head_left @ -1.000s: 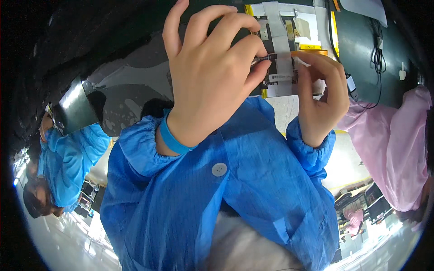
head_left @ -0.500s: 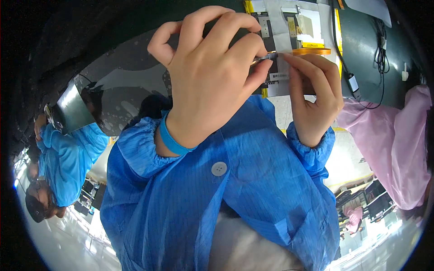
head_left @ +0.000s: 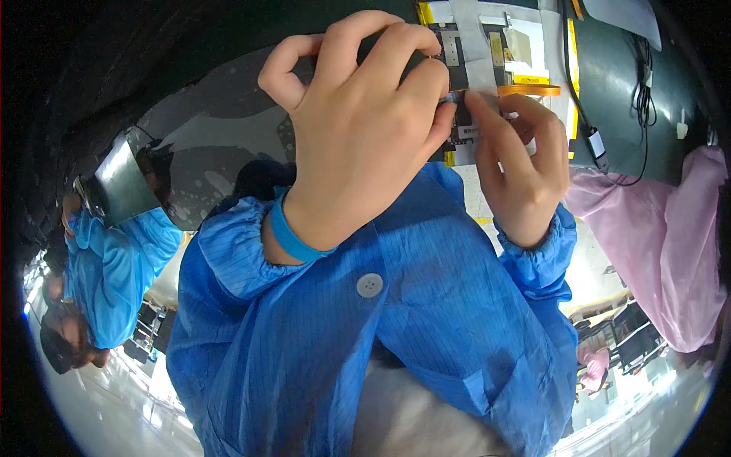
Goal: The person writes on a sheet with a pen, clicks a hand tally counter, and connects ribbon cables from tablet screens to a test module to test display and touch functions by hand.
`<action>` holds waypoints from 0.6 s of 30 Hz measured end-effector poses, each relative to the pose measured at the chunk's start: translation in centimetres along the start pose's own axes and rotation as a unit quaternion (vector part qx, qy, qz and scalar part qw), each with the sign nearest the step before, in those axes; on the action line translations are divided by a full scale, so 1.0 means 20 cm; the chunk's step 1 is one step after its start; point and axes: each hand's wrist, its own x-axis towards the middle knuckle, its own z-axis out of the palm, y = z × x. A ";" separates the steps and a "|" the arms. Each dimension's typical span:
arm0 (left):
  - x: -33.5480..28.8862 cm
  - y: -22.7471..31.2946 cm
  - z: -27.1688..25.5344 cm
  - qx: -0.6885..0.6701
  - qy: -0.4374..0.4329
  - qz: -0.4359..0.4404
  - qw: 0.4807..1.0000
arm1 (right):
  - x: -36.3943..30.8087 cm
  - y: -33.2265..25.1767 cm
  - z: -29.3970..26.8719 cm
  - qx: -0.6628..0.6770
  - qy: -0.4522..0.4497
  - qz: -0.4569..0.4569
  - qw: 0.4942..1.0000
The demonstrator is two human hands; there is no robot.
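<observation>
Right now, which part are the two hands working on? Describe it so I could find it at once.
Start at the dark green bench top, then the opened flat device with yellow edges lying on it. Where the left hand and right hand meet, their fingertips pinch a small grey metal piece, unlike the orange strip beside it.

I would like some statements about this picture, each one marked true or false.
1. Both hands meet over an opened device. True: the left hand and right hand pinch a small part above the opened device.
2. The sleeves are pink. False: the person's sleeves are blue.
3. A blue wristband is on the left wrist. True.
4. A black cable lies left of the hands. False: it lies to the right.
</observation>
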 end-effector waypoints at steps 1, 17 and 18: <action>0.00 0.00 0.01 -0.004 0.002 -0.005 1.000 | 0.01 0.00 -0.01 -0.031 -0.019 -0.023 0.999; -0.36 -0.23 -0.28 -0.040 -0.143 0.241 0.959 | 0.22 0.15 -0.09 -0.006 -0.001 0.007 1.000; -0.37 -0.25 -0.25 -0.037 -0.117 0.244 0.962 | 0.23 0.15 -0.08 -0.013 0.002 0.011 1.000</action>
